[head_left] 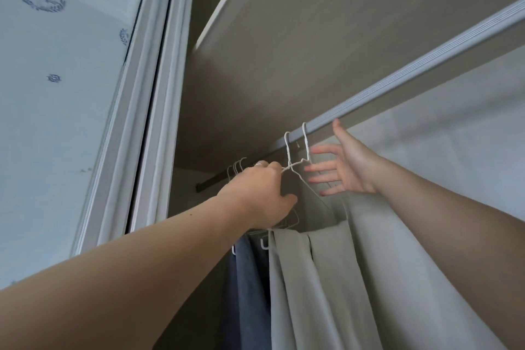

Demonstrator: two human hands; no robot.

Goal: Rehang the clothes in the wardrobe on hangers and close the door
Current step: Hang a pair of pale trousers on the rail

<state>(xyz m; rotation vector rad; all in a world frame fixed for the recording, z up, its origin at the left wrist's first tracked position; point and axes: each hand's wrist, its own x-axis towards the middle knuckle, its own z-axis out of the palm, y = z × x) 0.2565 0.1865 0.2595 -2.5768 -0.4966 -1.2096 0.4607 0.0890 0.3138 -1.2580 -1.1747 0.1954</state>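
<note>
Clothes hanger (294,166) of white wire is pinched just beside its twisted neck by the left hand (258,193), fingers curled round the wire. The right hand (345,169) is held wide, fingers straight and spread, just beside the hooks and holding nothing. Two white hooks (287,140) loop over the near end of a ribbed grey strip (397,77); from this low angle I cannot tell whether that strip is a hanging rail or the top edge of the sliding door. Pale grey-green cloth (318,278) hangs directly below the hands, with a blue garment (244,278) just beside it on the left. Further back, more hooks (238,165) ride a dark rod (216,182). To do this step well, I would steady the hook with the free right hand and lift it clear rather than drag it. Then seat it squarely on the dark rod beside the others, and check that no cloth trails in the door's path.
</note>
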